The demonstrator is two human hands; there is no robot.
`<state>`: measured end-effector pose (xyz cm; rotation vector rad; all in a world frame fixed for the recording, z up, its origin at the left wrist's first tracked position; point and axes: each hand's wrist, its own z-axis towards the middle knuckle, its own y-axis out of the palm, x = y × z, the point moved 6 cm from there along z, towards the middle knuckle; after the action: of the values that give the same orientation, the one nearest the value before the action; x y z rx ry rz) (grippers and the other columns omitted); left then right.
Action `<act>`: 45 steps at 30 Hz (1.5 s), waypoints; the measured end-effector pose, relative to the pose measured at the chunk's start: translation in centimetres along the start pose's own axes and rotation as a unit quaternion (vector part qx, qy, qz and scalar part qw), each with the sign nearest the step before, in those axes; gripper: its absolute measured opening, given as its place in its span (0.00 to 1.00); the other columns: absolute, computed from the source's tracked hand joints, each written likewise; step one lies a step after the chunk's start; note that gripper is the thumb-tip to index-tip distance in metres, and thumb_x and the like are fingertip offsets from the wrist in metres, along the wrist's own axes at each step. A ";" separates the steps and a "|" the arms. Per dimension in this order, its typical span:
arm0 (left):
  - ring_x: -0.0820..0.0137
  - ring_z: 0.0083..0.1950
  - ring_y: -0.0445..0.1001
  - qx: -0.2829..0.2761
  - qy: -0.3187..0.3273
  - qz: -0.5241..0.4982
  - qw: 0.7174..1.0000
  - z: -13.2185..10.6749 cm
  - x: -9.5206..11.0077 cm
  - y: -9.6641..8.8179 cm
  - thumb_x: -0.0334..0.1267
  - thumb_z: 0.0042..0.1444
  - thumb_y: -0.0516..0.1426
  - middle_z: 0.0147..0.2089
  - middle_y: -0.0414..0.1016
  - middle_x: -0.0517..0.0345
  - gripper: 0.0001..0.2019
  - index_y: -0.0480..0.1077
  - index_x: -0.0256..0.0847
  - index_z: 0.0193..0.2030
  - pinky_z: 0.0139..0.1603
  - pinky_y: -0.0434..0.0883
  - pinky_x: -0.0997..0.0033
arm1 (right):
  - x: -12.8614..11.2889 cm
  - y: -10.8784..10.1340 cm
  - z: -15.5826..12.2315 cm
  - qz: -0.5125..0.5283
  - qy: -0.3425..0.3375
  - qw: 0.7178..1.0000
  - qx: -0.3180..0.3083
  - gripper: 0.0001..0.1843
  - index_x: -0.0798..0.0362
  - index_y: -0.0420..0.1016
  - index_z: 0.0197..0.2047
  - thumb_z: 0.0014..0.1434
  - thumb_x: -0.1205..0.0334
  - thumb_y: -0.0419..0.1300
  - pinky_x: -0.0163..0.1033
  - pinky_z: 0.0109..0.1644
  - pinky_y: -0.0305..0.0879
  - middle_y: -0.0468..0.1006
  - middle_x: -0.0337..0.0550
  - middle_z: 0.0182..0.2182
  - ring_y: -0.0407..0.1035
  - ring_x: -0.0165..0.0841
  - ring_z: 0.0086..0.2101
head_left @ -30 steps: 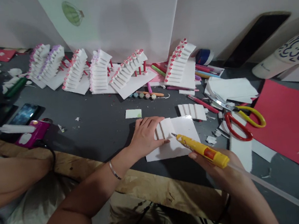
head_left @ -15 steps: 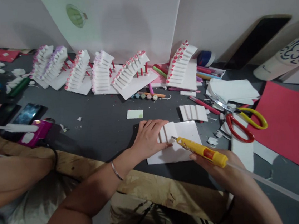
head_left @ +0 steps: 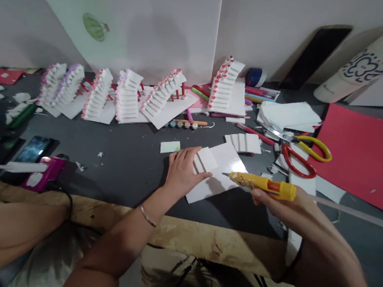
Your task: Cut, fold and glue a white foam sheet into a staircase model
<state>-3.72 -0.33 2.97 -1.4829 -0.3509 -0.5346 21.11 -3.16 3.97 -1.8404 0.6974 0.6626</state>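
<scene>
My left hand presses small white foam strips down onto a white foam board on the dark floor; its fingers are closed over the strips. My right hand grips a yellow glue gun, its nozzle pointing left just past the board's near right edge. A clear glue stick trails from the back of the gun to the right.
Several finished white foam staircase models line the wall. More cut strips, red-and-yellow scissors, stacked white pieces, red paper, markers and paint pots lie around. A phone and pink device sit left.
The glue gun's nozzle has drawn back from the strips toward the lower right. My left hand stays pressed on the strips; the view shifted slightly.
</scene>
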 end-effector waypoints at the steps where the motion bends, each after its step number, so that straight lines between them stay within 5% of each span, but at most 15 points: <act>1: 0.55 0.63 0.68 -0.003 -0.006 0.002 1.000 0.1 -0.1 0.0 0.49 0.49 0.68 0.61 0.72 0.50 0.36 0.62 0.44 0.63 0.64 0.58 0.53 | 0.3 -0.1 0.1 0.019 0.023 1.000 -0.004 0.21 0.50 0.77 0.27 0.51 0.39 0.61 0.36 0.19 0.57 0.71 0.39 0.14 0.65 0.33 0.16; 12: 0.51 0.70 0.59 -0.057 0.005 0.032 0.998 0.2 -0.4 -0.7 0.54 0.47 0.68 0.70 0.62 0.41 0.50 0.52 0.39 0.71 0.70 0.52 0.50 | 0.6 -0.8 -1.2 0.147 0.136 0.979 -0.022 0.21 0.48 0.67 0.26 0.49 0.38 0.62 0.36 0.19 0.60 0.72 0.39 0.14 0.67 0.33 0.16; 20: 0.51 0.68 0.62 -0.081 0.044 0.067 0.994 0.3 -1.1 -1.6 0.50 0.51 0.65 0.64 0.69 0.42 0.36 0.62 0.41 0.65 0.70 0.51 0.45 | 1.6 0.2 -5.0 0.107 0.102 0.986 0.080 0.22 0.51 0.69 0.29 0.48 0.40 0.63 0.36 0.23 0.59 0.74 0.38 0.19 0.69 0.34 0.22; 26: 0.50 0.66 0.64 -0.073 0.053 0.076 0.993 0.3 -0.9 -1.7 0.49 0.52 0.64 0.63 0.70 0.41 0.34 0.62 0.40 0.64 0.68 0.54 0.44 | 1.3 1.6 -4.9 0.099 0.069 0.987 0.108 0.22 0.54 0.74 0.36 0.49 0.43 0.62 0.39 0.28 0.63 0.80 0.44 0.26 0.73 0.38 0.27; 32: 0.50 0.67 0.63 -0.070 0.042 0.078 0.994 0.4 -1.0 -1.5 0.50 0.52 0.64 0.64 0.68 0.40 0.38 0.60 0.39 0.67 0.68 0.54 0.48 | 2.2 2.3 -4.8 0.015 0.041 0.996 0.082 0.24 0.53 0.74 0.39 0.55 0.40 0.57 0.41 0.34 0.65 0.83 0.49 0.32 0.76 0.41 0.32; 37: 0.51 0.64 0.65 -0.048 0.059 0.078 0.994 0.3 -0.8 -1.4 0.49 0.53 0.63 0.62 0.71 0.42 0.34 0.62 0.40 0.65 0.66 0.55 0.47 | 1.2 -0.2 -6.9 -0.188 0.050 0.979 0.063 0.23 0.48 0.76 0.32 0.61 0.38 0.52 0.39 0.30 0.58 0.80 0.44 0.26 0.73 0.39 0.27; 40: 0.50 0.65 0.65 -0.055 0.051 0.078 0.994 0.3 -0.6 -1.3 0.47 0.55 0.61 0.62 0.70 0.40 0.33 0.61 0.37 0.65 0.66 0.56 0.46 | -2.2 -2.7 -5.1 -0.222 -0.011 0.966 0.136 0.23 0.47 0.76 0.34 0.63 0.39 0.50 0.39 0.30 0.58 0.78 0.42 0.26 0.71 0.37 0.26; 45: 0.51 0.65 0.64 -0.053 0.041 0.062 0.996 0.3 -0.7 -1.5 0.45 0.55 0.61 0.63 0.68 0.41 0.32 0.61 0.39 0.65 0.65 0.58 0.47 | -5.8 -4.0 4.0 -0.253 0.005 0.935 0.248 0.19 0.51 0.75 0.48 0.64 0.50 0.51 0.43 0.36 0.64 0.81 0.53 0.45 0.75 0.45 0.42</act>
<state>-5.11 0.06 3.90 -1.5694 -0.1664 -0.5192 19.51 2.82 9.25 -1.4586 0.3245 0.1175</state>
